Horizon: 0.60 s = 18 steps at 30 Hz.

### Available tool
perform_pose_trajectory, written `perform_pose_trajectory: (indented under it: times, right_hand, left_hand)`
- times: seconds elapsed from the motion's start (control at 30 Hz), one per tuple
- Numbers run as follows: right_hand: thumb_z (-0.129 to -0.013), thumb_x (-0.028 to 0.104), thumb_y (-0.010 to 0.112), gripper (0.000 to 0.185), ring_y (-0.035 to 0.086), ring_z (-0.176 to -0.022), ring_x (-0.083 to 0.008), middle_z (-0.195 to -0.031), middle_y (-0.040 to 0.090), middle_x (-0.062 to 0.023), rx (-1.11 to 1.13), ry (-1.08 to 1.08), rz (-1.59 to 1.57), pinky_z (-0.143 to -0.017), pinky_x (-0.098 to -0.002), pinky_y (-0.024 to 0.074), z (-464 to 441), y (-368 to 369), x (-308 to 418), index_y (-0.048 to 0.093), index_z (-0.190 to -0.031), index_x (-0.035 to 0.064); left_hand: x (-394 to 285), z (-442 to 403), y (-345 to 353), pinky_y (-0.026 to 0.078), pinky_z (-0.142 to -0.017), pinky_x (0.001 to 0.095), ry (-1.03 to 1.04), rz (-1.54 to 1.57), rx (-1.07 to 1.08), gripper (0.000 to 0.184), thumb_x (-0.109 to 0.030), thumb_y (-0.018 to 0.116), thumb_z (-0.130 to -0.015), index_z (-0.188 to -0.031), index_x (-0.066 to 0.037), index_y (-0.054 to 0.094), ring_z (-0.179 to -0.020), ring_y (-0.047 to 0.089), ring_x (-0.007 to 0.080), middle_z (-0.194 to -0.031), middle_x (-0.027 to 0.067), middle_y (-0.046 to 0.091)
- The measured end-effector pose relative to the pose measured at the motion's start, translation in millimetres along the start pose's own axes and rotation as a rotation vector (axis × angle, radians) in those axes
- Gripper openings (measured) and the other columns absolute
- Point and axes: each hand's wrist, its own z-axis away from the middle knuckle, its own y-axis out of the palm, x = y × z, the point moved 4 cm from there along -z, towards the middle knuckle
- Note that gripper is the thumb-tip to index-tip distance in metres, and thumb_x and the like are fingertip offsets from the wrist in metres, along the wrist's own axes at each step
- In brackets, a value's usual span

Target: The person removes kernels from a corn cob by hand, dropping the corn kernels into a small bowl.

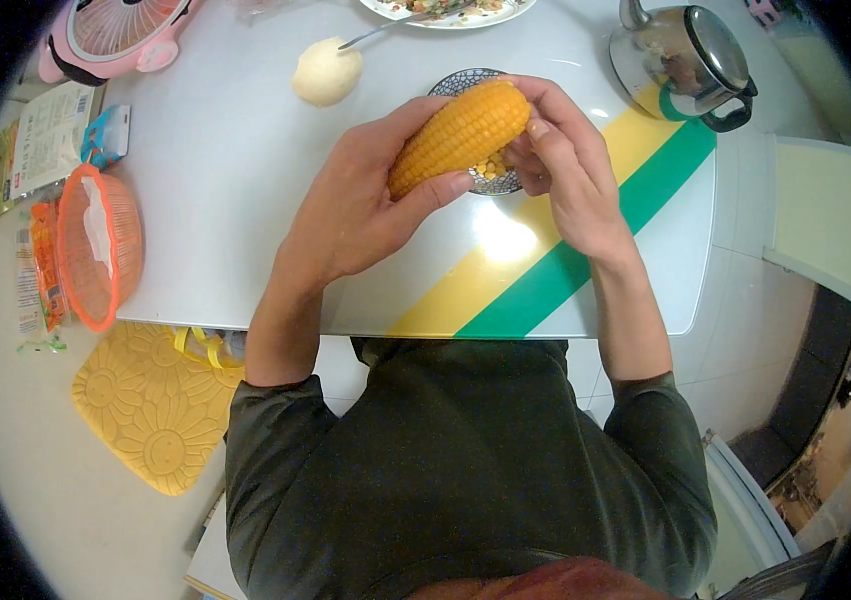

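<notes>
A yellow corn cob (460, 138) is held over a small patterned bowl (465, 78), tilted with its upper end to the right. My left hand (370, 195) is wrapped round the cob's lower left part, thumb along its underside. Against the cob's right end rests my right hand (570, 165), its thumb and fingers bent at the kernels. Loose corn kernels (491, 166) lie in the bowl beneath. The cob and my hands hide much of the bowl.
A pale round bun (327, 72) lies left of the bowl, near a plate of food (485, 20) with a utensil. The metal kettle (680, 60) stands at back right. At left are a pink fan (115, 35), an orange basket (125, 240) and packets (50, 140).
</notes>
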Motion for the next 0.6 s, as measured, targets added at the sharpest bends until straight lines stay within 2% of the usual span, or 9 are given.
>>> perform_pose_trajectory:
  times: [0.13,0.23,0.53,0.6]
  right_hand:
    - [-0.103,0.016,0.039,0.043,0.036,-0.064,-0.0023,-0.082,0.045,0.0059,-0.04,-0.026,0.06,-0.055,-0.0191,0.0273,-1.7,2.4,-3.0,0.05,-0.142,0.0011]
    - [-0.1,0.014,0.042,0.046,0.036,-0.064,-0.0024,-0.083,0.046,0.0054,-0.032,0.032,0.01,-0.055,-0.0188,0.0276,-2.0,1.0,-2.3,0.05,-0.143,0.0018]
    - [-0.109,0.033,0.049,0.046,0.035,-0.064,-0.0016,-0.078,0.043,0.0073,0.001,-0.002,-0.006,-0.054,-0.0188,0.0252,-1.7,1.5,-1.3,0.05,-0.143,0.0025]
    - [-0.109,0.032,0.049,0.046,0.034,-0.064,-0.0015,-0.078,0.042,0.0075,0.011,-0.034,0.004,-0.054,-0.019,0.0245,-2.1,1.2,-3.1,0.05,-0.144,0.0017]
  left_hand:
    - [1.2,-0.3,-0.1,0.049,-0.096,0.0312,-0.012,0.017,0.003,0.05,-0.017,0.073,-0.094,-0.135,0.005,0.055,-0.108,0.062,0.0163,-0.116,0.0112,0.067]
    - [3.6,0.2,0.1,0.049,-0.096,0.0307,-0.009,0.025,-0.002,0.049,-0.016,0.073,-0.094,-0.135,0.005,0.055,-0.109,0.061,0.0159,-0.117,0.0107,0.067]
    - [5.0,0.3,0.1,0.048,-0.098,0.0301,-0.034,0.057,0.007,0.049,-0.015,0.073,-0.095,-0.135,0.005,0.055,-0.111,0.061,0.0157,-0.119,0.01,0.066]
    - [4.8,0.8,0.1,0.048,-0.098,0.0302,-0.033,0.062,0.003,0.049,-0.016,0.073,-0.095,-0.135,0.005,0.055,-0.112,0.061,0.0158,-0.119,0.0099,0.066]
